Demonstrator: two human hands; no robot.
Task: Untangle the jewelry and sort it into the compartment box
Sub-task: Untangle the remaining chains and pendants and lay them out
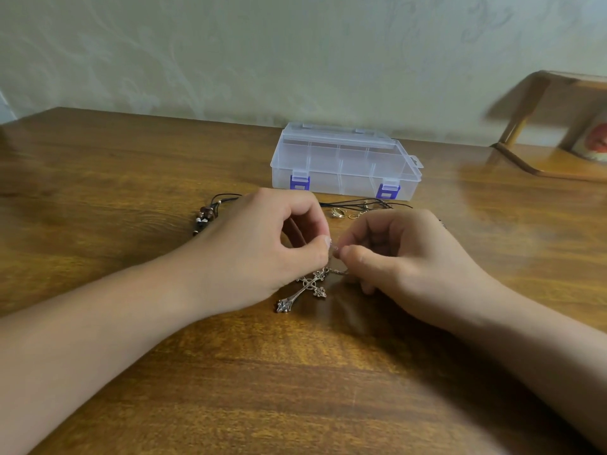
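no readable text, labels, brands or numbers anywhere, clear compartment box (345,162) at twelve o'clock unmarked, blurred picture (593,139) at two o'clock showing no legible writing

Closed compartment box (345,162) behind cross pendant (303,289)

Two bare forearms enter from the lower corners, no sleeves in view. Left hand (262,247) and right hand (404,257): no rings, no watch or bracelet at either wrist. Left thumbnail short, pale, unpainted. Other nails too hidden to tell.
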